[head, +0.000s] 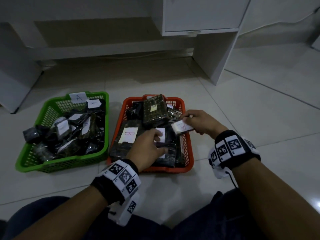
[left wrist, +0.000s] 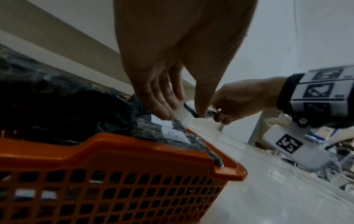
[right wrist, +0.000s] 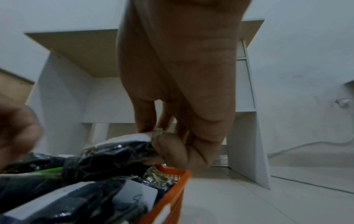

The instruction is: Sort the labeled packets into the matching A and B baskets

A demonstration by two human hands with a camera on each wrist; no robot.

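A green basket [head: 69,161] tagged A sits on the floor at left, full of dark labeled packets [head: 62,127]. To its right, an orange basket [head: 187,148] [left wrist: 134,151] [right wrist: 172,197] holds packets marked B [head: 129,135]. My left hand [head: 158,142] [left wrist: 182,109] hovers over the orange basket, fingers straight, their tips on a white-labeled packet [head: 161,132]. My right hand [head: 189,124] [right wrist: 159,137] pinches a small dark packet with a white label [head: 181,127] [left wrist: 193,109] [right wrist: 118,150] just above the orange basket's right rim.
White furniture [head: 216,49] with an open recess stands behind the baskets. Pale floor tiles [head: 242,118] stretch to the right. My knees in dark trousers [head: 207,222] fill the bottom of the head view.
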